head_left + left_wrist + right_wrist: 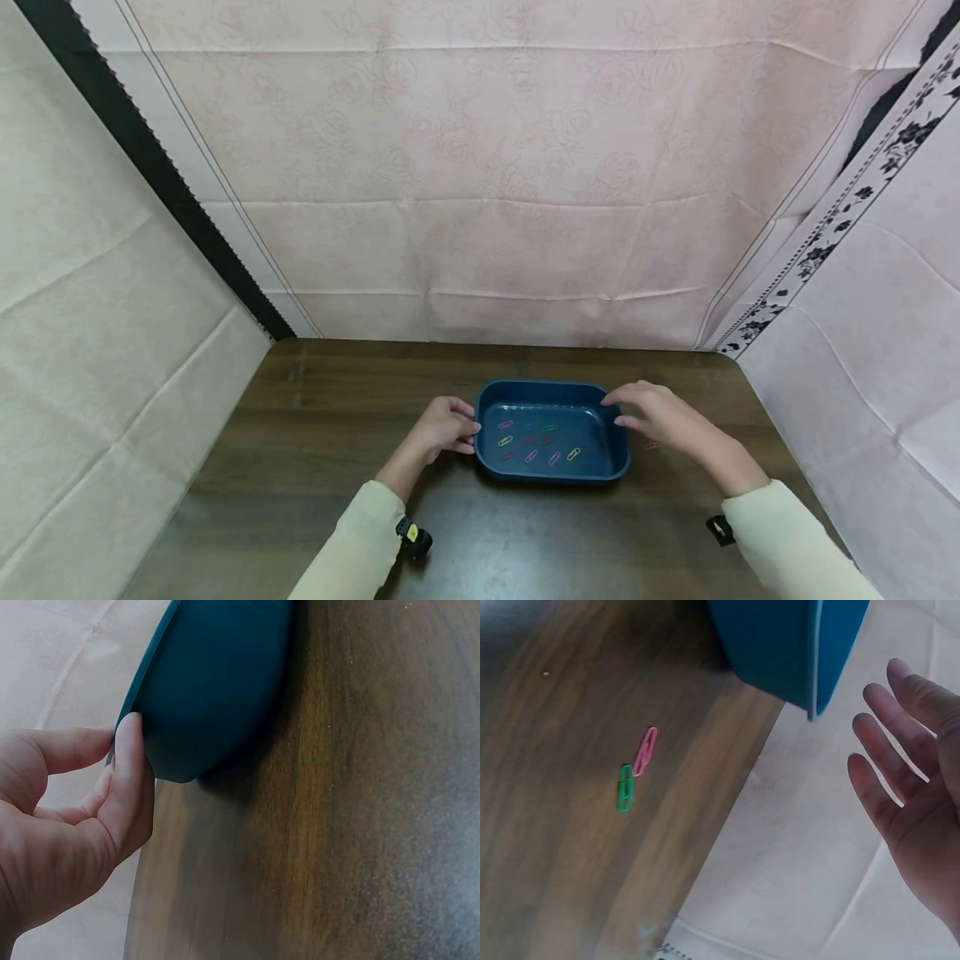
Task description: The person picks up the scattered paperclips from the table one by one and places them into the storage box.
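Note:
A dark blue rectangular tray (602,450) stands on the wooden table with several coloured paper clips lying spread over its floor, among them a yellow paper clip (573,454). At its left end my left hand (442,429) pinches the rim between thumb and fingers; the left wrist view shows this grip on the tray wall (217,682) closely. My right hand (663,417) is by the tray's right end, its fingers spread and loosely bent. In the right wrist view these fingers (881,787) hold nothing and appear apart from the tray.
Outside the tray to the right, a pink paper clip (645,751) and a green paper clip (625,787) lie on the table (315,467). Pale patterned cloth (480,183) hangs behind the table, with more cloth along both sides.

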A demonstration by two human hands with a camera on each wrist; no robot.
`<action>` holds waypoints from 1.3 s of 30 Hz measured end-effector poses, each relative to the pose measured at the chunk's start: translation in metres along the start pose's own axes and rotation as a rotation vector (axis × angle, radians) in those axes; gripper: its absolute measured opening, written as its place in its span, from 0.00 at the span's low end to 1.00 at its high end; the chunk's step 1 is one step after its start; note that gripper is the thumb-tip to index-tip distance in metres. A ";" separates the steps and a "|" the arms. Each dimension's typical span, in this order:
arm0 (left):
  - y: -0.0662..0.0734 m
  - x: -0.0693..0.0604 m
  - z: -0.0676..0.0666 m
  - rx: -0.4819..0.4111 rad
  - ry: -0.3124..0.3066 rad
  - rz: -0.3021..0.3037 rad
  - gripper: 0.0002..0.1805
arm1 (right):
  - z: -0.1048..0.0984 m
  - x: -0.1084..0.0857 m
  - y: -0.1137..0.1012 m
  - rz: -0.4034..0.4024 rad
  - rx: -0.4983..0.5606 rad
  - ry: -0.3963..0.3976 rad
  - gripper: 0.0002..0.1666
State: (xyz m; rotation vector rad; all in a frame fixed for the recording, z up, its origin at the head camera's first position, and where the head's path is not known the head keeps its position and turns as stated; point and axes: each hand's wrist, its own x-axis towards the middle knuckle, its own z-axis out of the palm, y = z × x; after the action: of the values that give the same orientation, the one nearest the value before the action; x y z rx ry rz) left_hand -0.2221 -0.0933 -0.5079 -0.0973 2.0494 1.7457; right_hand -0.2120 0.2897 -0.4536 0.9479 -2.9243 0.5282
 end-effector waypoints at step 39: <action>0.000 0.000 0.001 0.009 0.005 -0.003 0.15 | 0.038 -0.068 0.073 0.221 0.076 0.048 0.25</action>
State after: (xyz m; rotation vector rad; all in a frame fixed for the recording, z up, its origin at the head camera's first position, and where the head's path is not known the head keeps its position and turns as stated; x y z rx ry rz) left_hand -0.2218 -0.0926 -0.5077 -0.1017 2.0597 1.7356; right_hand -0.1958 0.3711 -0.5210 0.6104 -3.0020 0.6649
